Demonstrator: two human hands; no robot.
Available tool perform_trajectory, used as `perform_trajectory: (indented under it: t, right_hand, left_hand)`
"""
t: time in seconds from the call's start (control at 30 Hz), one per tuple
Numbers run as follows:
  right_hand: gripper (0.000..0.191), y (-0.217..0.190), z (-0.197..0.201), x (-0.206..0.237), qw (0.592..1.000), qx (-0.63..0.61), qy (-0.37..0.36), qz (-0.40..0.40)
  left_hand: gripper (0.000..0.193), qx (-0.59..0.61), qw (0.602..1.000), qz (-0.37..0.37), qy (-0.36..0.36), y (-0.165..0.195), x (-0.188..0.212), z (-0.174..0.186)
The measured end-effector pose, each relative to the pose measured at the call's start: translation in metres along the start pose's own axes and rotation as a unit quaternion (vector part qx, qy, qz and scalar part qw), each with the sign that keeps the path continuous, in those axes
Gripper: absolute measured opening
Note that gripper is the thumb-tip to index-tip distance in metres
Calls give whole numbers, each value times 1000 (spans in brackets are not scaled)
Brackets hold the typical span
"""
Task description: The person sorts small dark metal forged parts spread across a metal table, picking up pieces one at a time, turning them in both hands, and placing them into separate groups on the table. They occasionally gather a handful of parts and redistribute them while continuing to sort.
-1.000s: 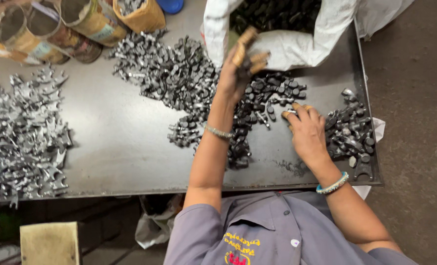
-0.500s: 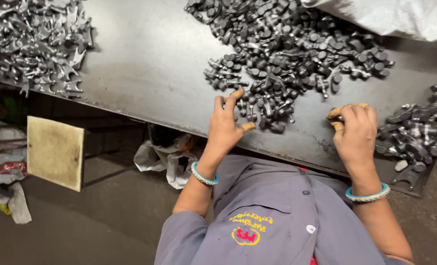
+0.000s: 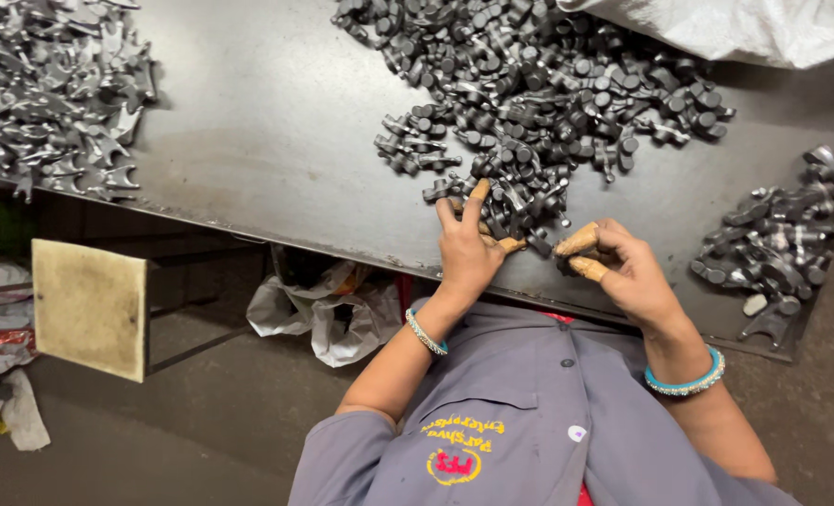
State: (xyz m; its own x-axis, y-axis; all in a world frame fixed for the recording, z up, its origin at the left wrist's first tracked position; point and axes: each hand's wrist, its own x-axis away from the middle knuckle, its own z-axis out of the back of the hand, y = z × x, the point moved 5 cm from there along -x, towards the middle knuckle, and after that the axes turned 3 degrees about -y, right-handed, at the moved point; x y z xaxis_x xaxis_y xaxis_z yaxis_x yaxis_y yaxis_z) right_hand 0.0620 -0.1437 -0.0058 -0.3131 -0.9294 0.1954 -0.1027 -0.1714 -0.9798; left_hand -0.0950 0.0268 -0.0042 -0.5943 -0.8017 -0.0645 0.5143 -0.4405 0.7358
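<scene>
Dark steel table [image 3: 276,141], heaped grey forged parts [image 3: 539,84]; left hand [image 3: 469,253] fingers spread, right hand [image 3: 623,272] pinching one.

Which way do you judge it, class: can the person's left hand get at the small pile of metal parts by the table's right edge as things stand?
Probably not easily: the left hand rests at the big pile, and the right hand lies between it and the small pile.

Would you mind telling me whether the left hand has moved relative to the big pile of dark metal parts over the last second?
Yes. The left hand came back from the white sack to the pile's near edge.
</scene>
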Motion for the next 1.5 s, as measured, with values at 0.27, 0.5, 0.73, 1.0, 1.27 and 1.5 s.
perform_trajectory:
  t: [0.27,0.5,0.73,1.0,1.27,1.5]
  right_hand:
    - [24,4,21,10,957,-279,73,-23]
    - [30,2,26,13,932,-340,121,-28]
    - [32,5,29,26,930,-322,174,-24]
    - [35,4,26,30,922,-334,191,-36]
    - [18,15,26,28,937,-278,200,-72]
    - [22,7,27,37,944,-199,246,-98]
  left_hand:
    - [92,90,993,9,-71,8,3,-31]
    - [88,122,990,-25,-69,31,-30,-58]
    - [77,101,987,-86,-92,55,-47,-47]
    - [40,365,909,-39,-197,59,10,-32]
    - [17,609,709,201,-292,32,22,-83]
    - [23,600,692,245,-318,38,28,-89]
